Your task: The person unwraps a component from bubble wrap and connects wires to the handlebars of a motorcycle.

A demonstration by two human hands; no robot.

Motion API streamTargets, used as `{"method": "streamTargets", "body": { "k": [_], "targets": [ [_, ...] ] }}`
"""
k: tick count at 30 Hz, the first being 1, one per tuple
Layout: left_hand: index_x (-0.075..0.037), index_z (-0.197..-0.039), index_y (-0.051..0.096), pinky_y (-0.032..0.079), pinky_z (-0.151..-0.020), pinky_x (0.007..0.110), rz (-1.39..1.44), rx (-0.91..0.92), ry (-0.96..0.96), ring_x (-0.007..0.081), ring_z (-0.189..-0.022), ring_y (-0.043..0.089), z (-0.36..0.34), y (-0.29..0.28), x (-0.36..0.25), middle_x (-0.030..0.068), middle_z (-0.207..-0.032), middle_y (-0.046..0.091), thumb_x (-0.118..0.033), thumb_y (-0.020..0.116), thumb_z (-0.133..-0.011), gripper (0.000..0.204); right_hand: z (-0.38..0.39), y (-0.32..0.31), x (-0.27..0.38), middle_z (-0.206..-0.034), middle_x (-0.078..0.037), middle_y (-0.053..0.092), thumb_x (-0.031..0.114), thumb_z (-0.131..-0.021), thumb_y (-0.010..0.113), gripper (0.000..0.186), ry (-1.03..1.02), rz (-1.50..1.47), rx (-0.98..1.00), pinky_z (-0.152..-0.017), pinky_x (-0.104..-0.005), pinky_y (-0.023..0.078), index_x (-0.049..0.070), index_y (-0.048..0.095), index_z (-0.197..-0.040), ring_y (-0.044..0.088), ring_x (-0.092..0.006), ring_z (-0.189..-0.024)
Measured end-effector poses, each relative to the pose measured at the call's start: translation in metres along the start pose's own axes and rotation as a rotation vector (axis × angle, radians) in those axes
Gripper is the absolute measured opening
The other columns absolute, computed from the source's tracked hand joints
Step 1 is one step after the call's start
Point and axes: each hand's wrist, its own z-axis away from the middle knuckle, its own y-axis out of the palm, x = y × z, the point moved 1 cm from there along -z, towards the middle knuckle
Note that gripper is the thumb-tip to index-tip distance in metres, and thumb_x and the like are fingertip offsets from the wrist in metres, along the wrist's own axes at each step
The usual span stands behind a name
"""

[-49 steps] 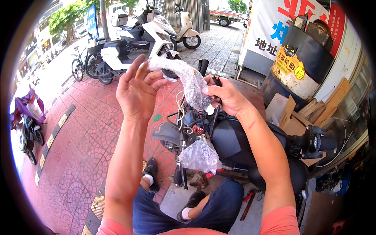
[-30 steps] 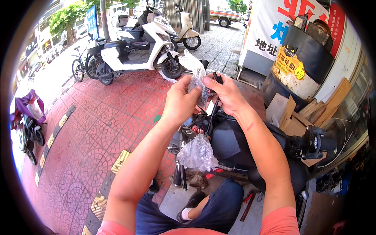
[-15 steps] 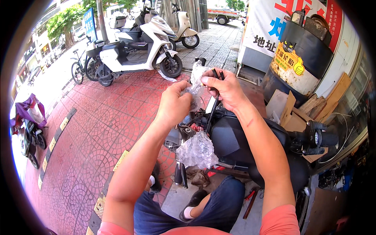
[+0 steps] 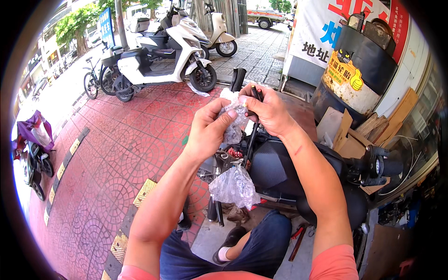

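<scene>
Head view, the only one; we place everything by the black seat (image 4: 273, 163) of the vehicle in front of us. We see the left hand (image 4: 206, 127) left of the seat and beyond it, thumb and fingers closed in a pinch on crumpled bubble wrap (image 4: 233, 134). That wrap sits between our two hands, just beyond the seat's left end. The right hand (image 4: 267, 111) is beyond the seat, fingers curled round black cables (image 4: 254, 136), ends poking up above the knuckles; its thumb tip presses the wrap's upper part. We can't tell what, if anything, the wrap covers.

Near side of the seat, at its left end: a second wrapped bundle (image 4: 233, 187), clear bubble wrap, contents unclear to us. Below it, left of the seat, black rods (image 4: 215, 211) point down. Beyond the seat's left end we note a black grip (image 4: 238, 80), upright, slightly tilted. Right of the seat: a round black lamp (image 4: 386, 165). On the ground on the seat's near side, a red-handled tool (image 4: 297, 232).

Well beyond the seat, to its left, we have a white scooter (image 4: 179, 58) on the red paving (image 4: 135, 126). Beyond the seat, to its right: a large drum (image 4: 347, 100), wooden boards (image 4: 400, 116) and cardboard (image 4: 352, 150).
</scene>
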Motion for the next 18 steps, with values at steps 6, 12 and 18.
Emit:
{"method": "streamTargets", "body": {
  "k": [6,12,18],
  "targets": [
    [-0.001,-0.117,0.066,0.055,-0.077,0.025,-0.078,-0.073,0.086,0.0075,-0.087,0.067,0.005,0.0,0.006,0.0013,-0.101,0.071,-0.012,0.066,-0.106,0.015,-0.004,-0.001,-0.018,-0.084,0.001,0.066,0.01,-0.099,0.068,0.008,-0.061,0.353,0.012,-0.054,-0.0251,0.049,0.002,0.067,-0.102,0.062,-0.0038,-0.073],
    [0.0,-0.118,0.065,0.055,-0.078,0.026,-0.052,-0.153,0.004,0.0072,-0.087,0.066,0.002,-0.008,0.001,0.0009,-0.099,0.071,-0.016,0.068,-0.105,0.02,0.001,0.0,0.0,-0.092,-0.001,0.067,0.005,-0.095,0.069,0.015,-0.05,0.08,-0.071,-0.067,-0.0252,0.052,0.0,0.067,-0.109,0.06,-0.0048,-0.078],
    [0.001,-0.129,0.061,0.056,-0.08,0.029,-0.137,-0.282,0.158,0.0119,-0.097,0.067,0.001,0.0,0.001,0.0106,-0.115,0.069,0.003,0.056,-0.096,0.033,0.004,0.008,0.002,-0.087,0.005,0.066,0.008,-0.091,0.079,0.015,-0.058,0.219,-0.046,-0.069,-0.0201,0.041,0.002,0.074,-0.103,0.052,-0.0013,-0.078]
  ]
}}
